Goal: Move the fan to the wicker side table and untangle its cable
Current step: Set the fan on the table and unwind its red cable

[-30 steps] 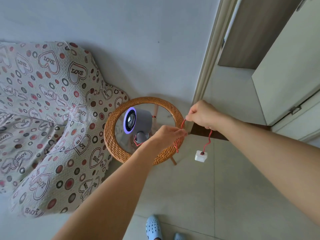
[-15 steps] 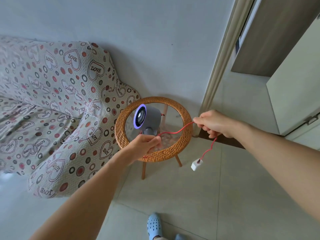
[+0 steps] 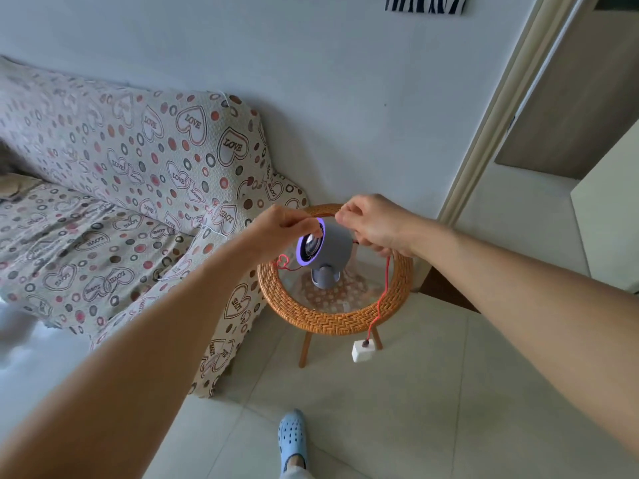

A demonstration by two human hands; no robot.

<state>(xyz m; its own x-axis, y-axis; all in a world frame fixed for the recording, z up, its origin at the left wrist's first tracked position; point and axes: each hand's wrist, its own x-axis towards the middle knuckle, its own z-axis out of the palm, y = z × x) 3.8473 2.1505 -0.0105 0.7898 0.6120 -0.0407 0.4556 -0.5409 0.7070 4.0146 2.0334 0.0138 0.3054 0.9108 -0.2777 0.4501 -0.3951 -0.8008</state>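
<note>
The fan (image 3: pixel 323 252) stands upright on the glass top of the round wicker worktop (image 3: pixel 332 321), with its lit purple ring facing left toward the sofa (image 3: pixel 114 209). Both hands are raised above the fan. The left hand (image 3: pixel 281 226) has its fingers pinched together on a thin part of the red cable (image 3: pixel 379 299), just above the front ring. The right hand (image 3: pixel 375 224) is closed around the cable behind the fan body. From this hand the cable hangs down across the wicker rim, and the white plug (image 3: pixel 362 350) at its end hangs in the air beside a wooden leg of the worktop. A small red loop of cable shows at the left of the fan, over the rim; it looks still curled, but it is too thin to tell surely. A blue shoe (image 3: pixel 293 440) is on the tile floor (image 3: pixel 397 409) below.
</note>
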